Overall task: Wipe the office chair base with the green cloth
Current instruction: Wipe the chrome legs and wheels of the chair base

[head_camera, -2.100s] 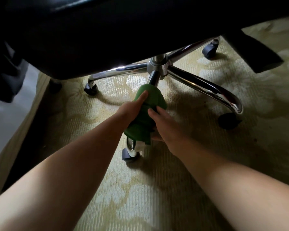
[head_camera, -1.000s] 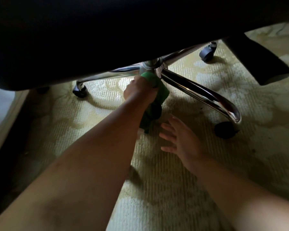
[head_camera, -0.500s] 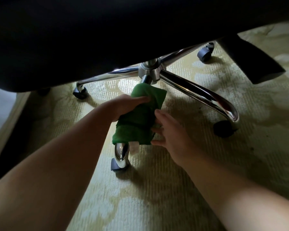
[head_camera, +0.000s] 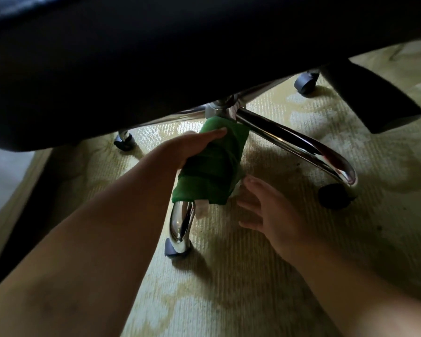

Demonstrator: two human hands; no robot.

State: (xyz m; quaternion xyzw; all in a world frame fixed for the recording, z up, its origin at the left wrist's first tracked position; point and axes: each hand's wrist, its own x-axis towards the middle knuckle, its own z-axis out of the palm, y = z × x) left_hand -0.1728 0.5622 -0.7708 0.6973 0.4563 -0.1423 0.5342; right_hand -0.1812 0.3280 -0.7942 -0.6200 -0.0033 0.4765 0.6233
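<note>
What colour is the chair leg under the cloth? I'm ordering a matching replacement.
Shiny chrome silver, seen on the chair leg below the green cloth; head view.

Pale yellow-green patterned carpet (head_camera: 265, 276), dim light; grey strip far left (head_camera: 3, 181), maybe bare floor.

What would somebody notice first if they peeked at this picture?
Probably the bright green cloth in the middle, wrapped over the nearest shiny chrome leg of the chair base, with the left hand pressed on it. The right hand is open beside it, over the pale patterned carpet. Above hangs the big dark chair seat.
</note>
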